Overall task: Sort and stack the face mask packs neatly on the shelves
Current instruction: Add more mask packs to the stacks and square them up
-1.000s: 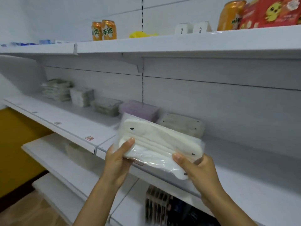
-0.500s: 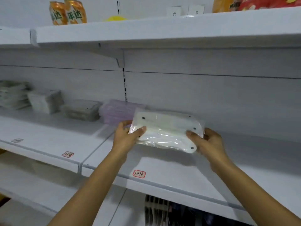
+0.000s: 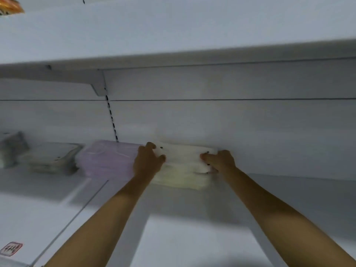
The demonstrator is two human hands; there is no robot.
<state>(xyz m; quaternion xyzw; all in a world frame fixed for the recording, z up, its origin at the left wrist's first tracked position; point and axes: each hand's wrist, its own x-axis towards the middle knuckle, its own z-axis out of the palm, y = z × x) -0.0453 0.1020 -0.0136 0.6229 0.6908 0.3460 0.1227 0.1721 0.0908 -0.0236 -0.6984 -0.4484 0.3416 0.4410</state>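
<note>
Nearest me, on the shelf edge (image 3: 28,237), a red price label (image 3: 11,248) sits well short of the fingers. Farther in, both hands grip the ends of a white mask pack (image 3: 183,157): the left hand (image 3: 148,162) curls over its left end, the right hand (image 3: 221,160) pinches its right end, probably to square it on the cream stack (image 3: 181,178) beneath. Just left of the left fingers lies a purple stack (image 3: 107,158), then blurred grey-green packs (image 3: 52,157); behind the fingertips stands the back panel (image 3: 231,122).
</note>
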